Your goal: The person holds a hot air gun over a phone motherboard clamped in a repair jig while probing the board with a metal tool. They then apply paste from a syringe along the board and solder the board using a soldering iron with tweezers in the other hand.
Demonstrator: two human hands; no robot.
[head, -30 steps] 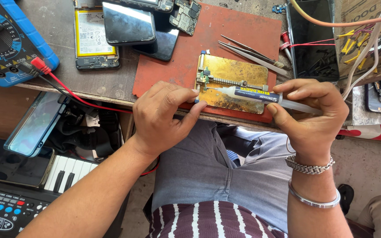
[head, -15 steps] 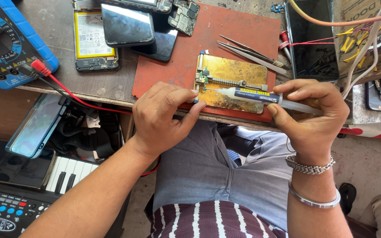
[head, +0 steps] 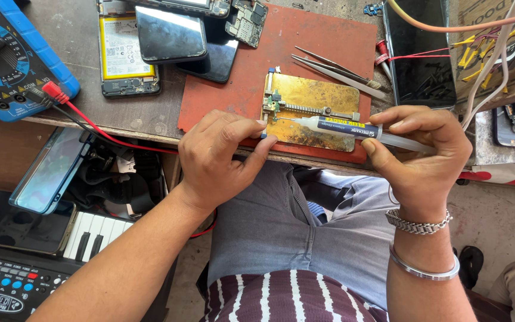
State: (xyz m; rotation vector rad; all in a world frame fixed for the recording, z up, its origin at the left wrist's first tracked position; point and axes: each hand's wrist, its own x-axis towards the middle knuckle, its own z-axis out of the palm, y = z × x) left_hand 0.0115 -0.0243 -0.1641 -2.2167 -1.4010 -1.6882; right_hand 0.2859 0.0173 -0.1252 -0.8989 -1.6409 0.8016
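Observation:
My right hand (head: pixel 421 158) grips a clear syringe with a dark label (head: pixel 344 127), held almost level with its needle tip pointing left at a small circuit board part (head: pixel 271 107). That part is clamped at the left end of a brass-coloured holder plate (head: pixel 320 98). The plate lies on a red mat (head: pixel 311 42) at the bench's near edge. My left hand (head: pixel 219 155) rests on the mat's front edge, its thumb and fingertips against the plate's lower left corner. It holds nothing free.
Two metal tweezers (head: pixel 335 68) lie behind the plate. Several phones and an opened phone with a battery (head: pixel 127 53) sit at the back. A blue multimeter (head: pixel 7 53) with red lead lies left. A keyboard (head: pixel 43 262) is below, cables (head: pixel 496 42) right.
The syringe tip has edged slightly left toward the clamped part. Both hands otherwise stay where they were.

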